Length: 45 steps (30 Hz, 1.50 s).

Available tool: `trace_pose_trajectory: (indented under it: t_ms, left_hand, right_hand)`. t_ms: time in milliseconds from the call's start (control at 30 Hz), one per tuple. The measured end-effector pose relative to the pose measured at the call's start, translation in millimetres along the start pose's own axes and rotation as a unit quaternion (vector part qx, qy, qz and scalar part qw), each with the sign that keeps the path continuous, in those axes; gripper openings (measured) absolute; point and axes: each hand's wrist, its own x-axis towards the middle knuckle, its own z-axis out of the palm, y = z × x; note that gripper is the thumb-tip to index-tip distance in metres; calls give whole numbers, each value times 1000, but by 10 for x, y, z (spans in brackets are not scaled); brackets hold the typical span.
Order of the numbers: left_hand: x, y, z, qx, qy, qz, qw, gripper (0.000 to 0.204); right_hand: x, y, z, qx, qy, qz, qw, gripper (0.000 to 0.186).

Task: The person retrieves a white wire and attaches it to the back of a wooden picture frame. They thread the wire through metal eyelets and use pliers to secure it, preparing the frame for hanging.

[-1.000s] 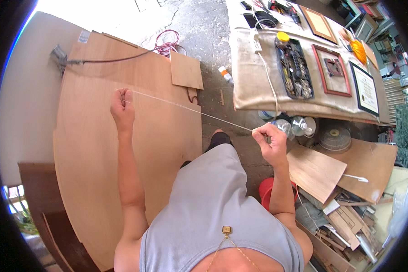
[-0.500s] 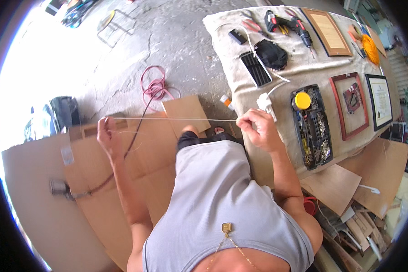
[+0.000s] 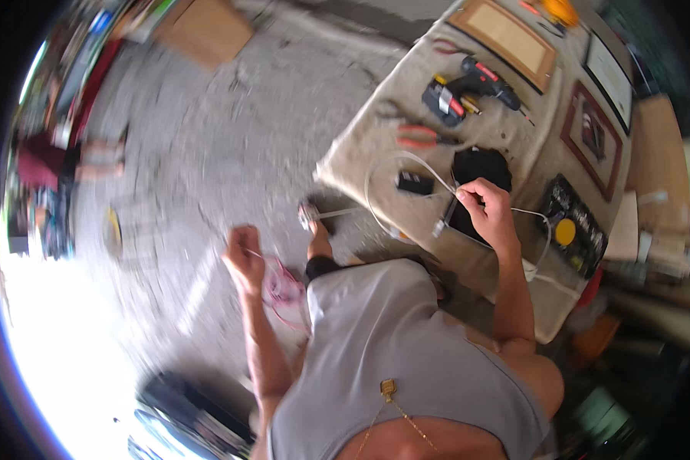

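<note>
My left hand (image 3: pixel 245 259) is raised over the floor with its fingers curled closed. My right hand (image 3: pixel 489 213) is over the near side of the cloth-covered table (image 3: pixel 360 157), thumb and forefinger pinched together. A thin pale string (image 3: pixel 339 213) shows faintly between the hands, blurred in places; its end at the left hand is hard to make out. Below my right hand lie a dark phone-like slab, partly covered, a black pouch (image 3: pixel 479 167) and a looping white cable (image 3: pixel 376 165).
On the table are a cordless drill (image 3: pixel 487 84), red-handled pliers (image 3: pixel 418 138), a small black box (image 3: pixel 415 182), picture frames (image 3: pixel 506 38) and a black parts tray (image 3: pixel 563 218). A pink hose (image 3: pixel 284 287) coils on the floor near a stool (image 3: pixel 113 230). Another person (image 3: pixel 54 161) is at far left.
My view and body have turned left toward the open floor. Both hands still look pinched; the right is now above the table's cloth, the left above bare floor instead of cardboard.
</note>
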Motion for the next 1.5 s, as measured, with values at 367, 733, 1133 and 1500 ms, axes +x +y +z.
trace_pose_trajectory:
  t_ms: [367, 733, 1133, 1500]
  left_hand:
    - [2893, -359, 1464, -173, -329, 77, 925, 13]
    - [4192, 533, 4192, -270, -543, 79, 791, 15]
    - [4333, 1648, 6790, -192, -704, 62, 680, 15]
    - [4364, 1413, 6933, -251, -726, 52, 638, 11]
  right_hand:
    - [1121, 111, 338, -170, 232, 167, 943, 10]
    - [1961, 1565, -164, -279, 373, 307, 830, 12]
    - [2617, 3509, -1444, -289, 343, 616, 647, 24]
    - [2626, 3749, -1514, -295, 335, 622, 644, 31]
